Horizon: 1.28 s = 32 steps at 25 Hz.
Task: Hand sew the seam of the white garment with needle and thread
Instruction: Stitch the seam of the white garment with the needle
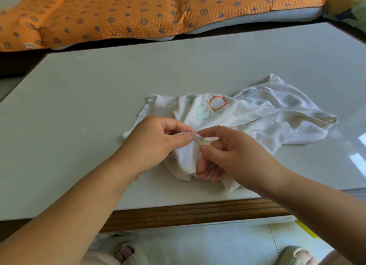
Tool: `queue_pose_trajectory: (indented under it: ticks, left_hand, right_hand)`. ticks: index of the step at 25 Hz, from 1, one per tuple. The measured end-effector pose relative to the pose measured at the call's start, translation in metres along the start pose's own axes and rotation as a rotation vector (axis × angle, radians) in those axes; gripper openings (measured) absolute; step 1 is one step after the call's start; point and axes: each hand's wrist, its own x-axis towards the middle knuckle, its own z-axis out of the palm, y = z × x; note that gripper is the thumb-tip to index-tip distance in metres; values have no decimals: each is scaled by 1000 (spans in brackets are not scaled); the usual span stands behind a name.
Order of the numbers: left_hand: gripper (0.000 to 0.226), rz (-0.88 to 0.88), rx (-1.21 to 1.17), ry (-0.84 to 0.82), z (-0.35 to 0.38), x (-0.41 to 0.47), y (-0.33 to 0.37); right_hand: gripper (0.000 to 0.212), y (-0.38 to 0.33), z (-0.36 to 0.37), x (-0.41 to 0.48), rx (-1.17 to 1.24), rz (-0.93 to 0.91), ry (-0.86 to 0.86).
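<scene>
Stitching underway.
My left hand (pixel 156 143) pinches a fold of the garment (pixel 257 116), my right hand (pixel 237 155) pinches the needle (pixel 198 138) in it; how much is sewn I cannot tell.

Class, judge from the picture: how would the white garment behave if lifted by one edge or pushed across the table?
Probably floppy: the white garment lies in soft folds. Likely light, as the thin cloth bunches under the left hand. Pushed, it would probably crumple rather than slide whole.
</scene>
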Motion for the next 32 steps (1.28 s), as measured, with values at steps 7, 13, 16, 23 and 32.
queue_pose_trajectory:
  ticks: [7,13,16,23,32]
  left_hand:
    - [9,-14,-59,5,0,1,0]
    - [8,-19,-93,14,0,1,0]
    - [8,-23,-92,12,0,1,0]
    - [7,-31,-100,14,1,2,0]
    - [10,63,-45,12,1,-2,1]
  right_hand:
    - [23,-2,1,-2,36,0,-29]
    - [22,-3,2,-3,24,-2,-34]
    - [22,-3,1,-3,24,-3,-36]
    - [22,-3,1,-3,19,-4,-38]
    - [16,-1,0,-1,51,25,-23]
